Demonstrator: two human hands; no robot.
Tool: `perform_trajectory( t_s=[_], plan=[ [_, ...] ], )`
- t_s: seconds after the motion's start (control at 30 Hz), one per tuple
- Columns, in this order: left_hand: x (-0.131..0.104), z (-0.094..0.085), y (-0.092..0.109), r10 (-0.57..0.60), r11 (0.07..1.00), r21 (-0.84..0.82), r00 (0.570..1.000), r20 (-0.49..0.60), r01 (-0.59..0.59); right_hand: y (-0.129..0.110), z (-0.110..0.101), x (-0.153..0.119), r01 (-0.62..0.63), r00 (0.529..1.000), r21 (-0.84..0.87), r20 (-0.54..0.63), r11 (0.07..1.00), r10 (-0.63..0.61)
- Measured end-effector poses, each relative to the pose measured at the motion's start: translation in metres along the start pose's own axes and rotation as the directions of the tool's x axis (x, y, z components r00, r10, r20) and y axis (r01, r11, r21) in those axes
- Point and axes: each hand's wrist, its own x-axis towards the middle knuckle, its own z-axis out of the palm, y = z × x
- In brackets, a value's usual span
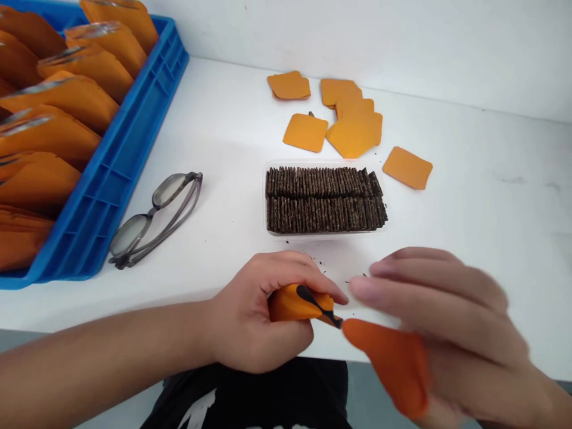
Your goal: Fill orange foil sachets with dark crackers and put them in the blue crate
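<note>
One tub [325, 236], white table [465, 226], white wall [402, 47].

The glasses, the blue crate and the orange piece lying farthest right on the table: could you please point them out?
Glasses [130, 233]: head view, on the lens nearer the person.
Blue crate [126, 149]: head view, on its side wall.
Orange piece [408, 168]: head view, middle of its face.

Bright, diffuse light, soft shadows, right hand [451, 322] motion-blurred
</note>
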Motion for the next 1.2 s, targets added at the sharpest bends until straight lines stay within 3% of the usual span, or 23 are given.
perform_trajectory(
  t_s=[0.1, 0.17, 0.3, 0.43, 0.7, 0.9, 1.0, 1.1, 1.2],
  plan=[
    [-0.001, 0.001, -0.001, -0.044, 0.999, 0.026, 0.998, -0.053, 0.045, 0.026, -0.004, 0.004, 0.074, 0.977, -0.174, -0.183, 0.982, -0.106],
    [-0.002, 0.003, -0.004, -0.02, 0.999, 0.04, 0.998, -0.061, 0.022, 0.049, -0.004, 0.007, -0.003, 0.965, -0.337, -0.249, 0.942, -0.086],
    [-0.002, 0.009, -0.01, 0.139, 0.99, 0.033, 0.99, -0.018, -0.139, 0.083, -0.006, 0.008, -0.204, 0.977, -0.503, -0.162, 0.84, 0.14],
    [-0.004, 0.01, -0.013, 0.172, 0.983, 0.059, 0.985, 0.009, -0.172, 0.091, -0.006, 0.003, -0.396, 0.914, -0.447, -0.105, 0.802, 0.393],
    [-0.006, 0.011, -0.014, 0.186, 0.98, 0.08, 0.982, -0.031, -0.183, 0.084, -0.002, 0.006, -0.375, 0.927, -0.383, -0.129, 0.844, 0.353],
    [-0.007, 0.012, -0.014, 0.189, 0.978, 0.094, 0.982, -0.026, -0.186, 0.075, 0.009, 0.004, -0.484, 0.875, -0.224, -0.129, 0.846, 0.466],
    [-0.007, 0.012, -0.014, 0.2, 0.976, 0.094, 0.98, -0.021, -0.197, 0.075, 0.014, 0.001, -0.561, 0.827, -0.098, -0.123, 0.822, 0.549],
    [-0.007, 0.012, -0.014, 0.208, 0.974, 0.096, 0.978, -0.003, -0.207, 0.078, 0.018, 0.0, -0.667, 0.739, 0.007, -0.123, 0.745, 0.663],
    [-0.008, 0.012, -0.015, 0.218, 0.972, 0.088, 0.976, 0.018, -0.219, 0.077, 0.021, 0.003, -0.706, 0.7, -0.016, -0.169, 0.708, 0.694]
  ],
)
